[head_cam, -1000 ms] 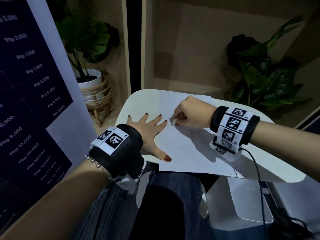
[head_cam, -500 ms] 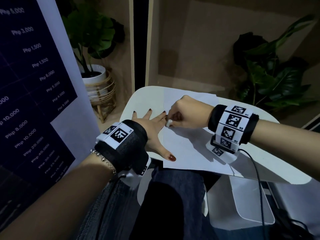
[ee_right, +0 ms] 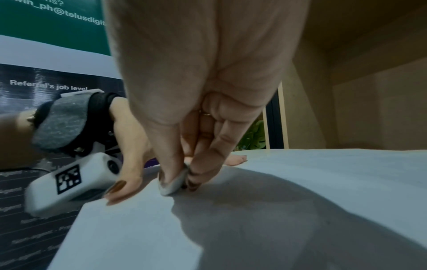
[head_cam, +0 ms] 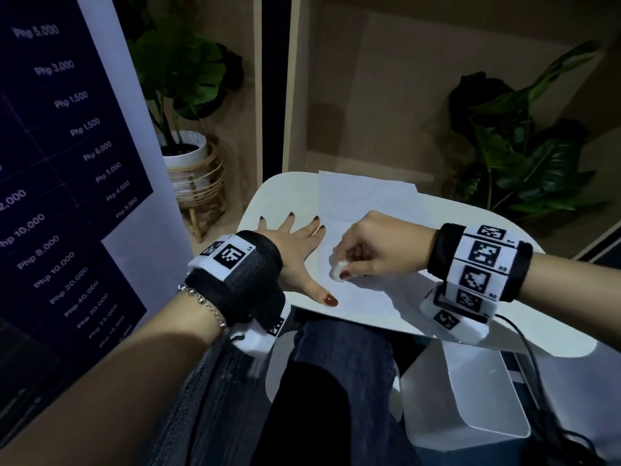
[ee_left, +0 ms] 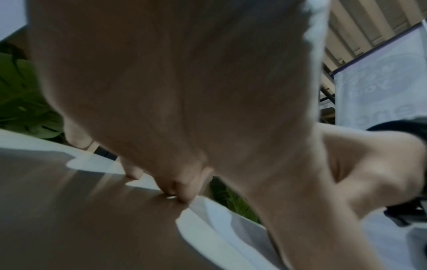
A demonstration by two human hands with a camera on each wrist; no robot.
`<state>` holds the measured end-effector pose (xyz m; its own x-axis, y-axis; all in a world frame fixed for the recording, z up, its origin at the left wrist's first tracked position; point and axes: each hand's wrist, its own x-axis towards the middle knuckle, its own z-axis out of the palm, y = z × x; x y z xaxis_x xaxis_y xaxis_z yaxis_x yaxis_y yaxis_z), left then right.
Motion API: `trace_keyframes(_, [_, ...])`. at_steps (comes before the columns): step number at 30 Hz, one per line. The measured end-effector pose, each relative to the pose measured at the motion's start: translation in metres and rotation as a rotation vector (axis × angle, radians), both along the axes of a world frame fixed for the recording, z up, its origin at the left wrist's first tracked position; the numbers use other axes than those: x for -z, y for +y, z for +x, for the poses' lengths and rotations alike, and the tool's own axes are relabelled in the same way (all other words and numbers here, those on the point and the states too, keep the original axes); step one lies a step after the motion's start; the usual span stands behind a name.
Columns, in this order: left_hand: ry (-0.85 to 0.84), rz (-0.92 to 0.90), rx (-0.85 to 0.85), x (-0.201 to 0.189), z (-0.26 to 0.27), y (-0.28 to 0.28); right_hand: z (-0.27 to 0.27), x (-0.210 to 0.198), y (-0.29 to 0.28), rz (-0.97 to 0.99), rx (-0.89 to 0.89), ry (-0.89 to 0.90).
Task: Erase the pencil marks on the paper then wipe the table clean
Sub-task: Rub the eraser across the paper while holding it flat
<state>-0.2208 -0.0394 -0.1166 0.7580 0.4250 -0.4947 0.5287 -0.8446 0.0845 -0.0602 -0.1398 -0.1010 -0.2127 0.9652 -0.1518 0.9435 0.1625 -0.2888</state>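
A white sheet of paper lies on the small white table. My left hand lies flat with fingers spread, pressing on the table and the paper's left edge. My right hand pinches a small white eraser between thumb and fingers, and its tip rests on the paper near the left edge. The right wrist view shows the eraser pressed onto the paper beside the left thumb. No pencil marks are visible in this dim light.
A dark banner with price text stands close on the left. A potted plant in a wicker stand is behind the table's left corner, and leafy plants are at the back right. A cable hangs from my right wrist.
My right hand has slid the eraser toward me and slightly left along the paper's left edge. My left hand has stayed flat, holding the paper down.
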Motion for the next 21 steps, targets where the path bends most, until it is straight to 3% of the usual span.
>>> trace_keyframes(7, [-0.023,-0.056,0.025,-0.001,0.003,-0.004,0.006,-0.005,0.013,-0.037,0.047,-0.046])
trace_keyframes(21, [0.051,-0.046,0.032,-0.009,0.005,-0.004,0.0,0.011,-0.007,0.11,-0.071,0.014])
